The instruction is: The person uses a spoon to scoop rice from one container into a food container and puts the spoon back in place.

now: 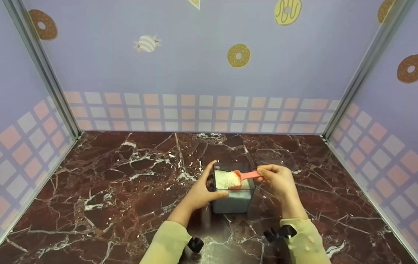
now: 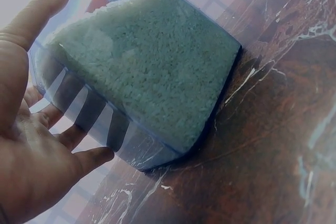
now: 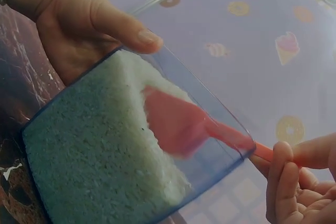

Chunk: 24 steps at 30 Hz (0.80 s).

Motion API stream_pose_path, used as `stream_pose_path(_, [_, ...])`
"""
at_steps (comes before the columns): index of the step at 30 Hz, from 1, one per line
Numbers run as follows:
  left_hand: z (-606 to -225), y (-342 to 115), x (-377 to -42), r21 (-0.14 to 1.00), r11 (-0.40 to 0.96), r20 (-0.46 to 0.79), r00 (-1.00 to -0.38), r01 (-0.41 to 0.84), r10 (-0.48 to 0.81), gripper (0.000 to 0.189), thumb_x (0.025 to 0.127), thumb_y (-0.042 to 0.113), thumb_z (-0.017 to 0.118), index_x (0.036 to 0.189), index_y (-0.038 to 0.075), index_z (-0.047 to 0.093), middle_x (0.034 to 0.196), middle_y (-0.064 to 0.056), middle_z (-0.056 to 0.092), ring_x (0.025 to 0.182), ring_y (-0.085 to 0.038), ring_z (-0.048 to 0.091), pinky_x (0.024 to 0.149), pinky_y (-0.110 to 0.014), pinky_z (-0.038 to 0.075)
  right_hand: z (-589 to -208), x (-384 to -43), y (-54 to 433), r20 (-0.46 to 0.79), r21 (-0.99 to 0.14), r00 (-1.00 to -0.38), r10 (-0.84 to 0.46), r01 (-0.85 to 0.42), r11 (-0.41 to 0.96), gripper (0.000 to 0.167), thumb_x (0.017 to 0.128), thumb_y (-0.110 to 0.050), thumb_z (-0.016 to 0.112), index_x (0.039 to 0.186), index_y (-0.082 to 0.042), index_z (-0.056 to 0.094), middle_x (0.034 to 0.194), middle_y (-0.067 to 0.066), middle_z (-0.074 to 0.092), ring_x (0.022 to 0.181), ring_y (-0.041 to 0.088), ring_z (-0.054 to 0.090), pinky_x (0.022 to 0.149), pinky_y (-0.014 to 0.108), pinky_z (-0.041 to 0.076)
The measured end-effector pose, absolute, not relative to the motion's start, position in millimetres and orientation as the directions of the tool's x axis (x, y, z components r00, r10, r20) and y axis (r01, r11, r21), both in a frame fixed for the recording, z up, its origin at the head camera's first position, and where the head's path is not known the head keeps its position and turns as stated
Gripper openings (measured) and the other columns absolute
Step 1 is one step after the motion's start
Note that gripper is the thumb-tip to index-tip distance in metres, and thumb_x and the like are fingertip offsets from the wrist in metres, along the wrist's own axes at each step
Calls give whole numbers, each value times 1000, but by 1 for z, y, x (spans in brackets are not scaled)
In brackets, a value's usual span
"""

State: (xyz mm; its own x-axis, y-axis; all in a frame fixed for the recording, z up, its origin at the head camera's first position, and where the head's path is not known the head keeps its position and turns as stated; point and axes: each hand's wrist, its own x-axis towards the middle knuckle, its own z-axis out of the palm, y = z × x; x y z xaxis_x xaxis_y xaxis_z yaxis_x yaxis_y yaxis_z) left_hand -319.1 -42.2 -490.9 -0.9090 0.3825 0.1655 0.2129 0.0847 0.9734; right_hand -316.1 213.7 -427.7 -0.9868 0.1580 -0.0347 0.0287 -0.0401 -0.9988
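Sleeves [image 1: 167, 242], pale yellow, sit closest to the head cam, a black device [image 1: 195, 244] near the left cuff. Both hands work at one clear container [image 1: 232, 204], mid-table, base looking flat on the marble-patterned table [image 1: 121, 223]. Left hand [image 1: 198, 193] wraps its left side: thumb across the near wall at the rim, fingers spread round the outside. Likely a brace, so the box doesn't slide or tip under the scoop. Right hand [image 1: 279, 180] pinches the end of the pink scoop [image 1: 250, 175], thumb against index, other fingers curled in. Handle crosses the right rim, bowl sits in the rice [image 3: 89, 145] inside the box. Gripping far back probably keeps knuckles clear of the wall and out of the grain. Rice surface is uneven, dipping around the bowl. Loose white bits [image 1: 172, 156] lie on the table left of the box. Faint clear panel [image 1: 273, 156] behind the right hand; can't tell if it's a lid.
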Motion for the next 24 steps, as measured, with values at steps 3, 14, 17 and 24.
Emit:
stream_pose_path(3, [-490, -42, -318, 973, 97, 161, -913, 211, 374, 110, 81, 24, 86, 166, 27, 17, 166, -16, 33, 142, -34, 49, 113, -46, 46, -428, -317, 216, -64, -995, -987, 145, 52, -83, 22, 94, 6, 65, 111, 19, 66, 68, 0, 67, 53, 2, 60, 52, 12, 51])
stream_pose_path(14, [-489, -42, -319, 977, 56, 170, -907, 207, 385, 111, 82, 21, 87, 166, 24, 15, 163, -17, 36, 133, -32, 54, 108, -40, 50, -432, -322, 227, -114, -982, -991, 71, 102, -162, 19, 95, 7, 62, 112, 15, 66, 67, 0, 67, 54, 2, 61, 53, 10, 50])
stream_pose_path(17, [-489, -41, -319, 980, 38, 167, -905, 197, 391, 111, 82, 19, 86, 166, 23, 14, 162, -17, 36, 129, -30, 56, 102, -34, 53, -435, -324, 231, -129, -973, -991, 42, 118, -199, 13, 96, 7, 60, 99, 4, 73, 68, 0, 67, 54, 2, 62, 53, 10, 51])
stream_pose_path(24, [-488, -42, -317, 978, 60, 164, -909, 201, 383, 112, 81, 21, 87, 166, 24, 15, 159, -19, 41, 128, -31, 58, 103, -37, 53, -441, -326, 236, -163, -952, -987, -9, 160, -261, 26, 99, 6, 58, 86, -9, 75, 69, 0, 68, 54, 1, 63, 53, 9, 51])
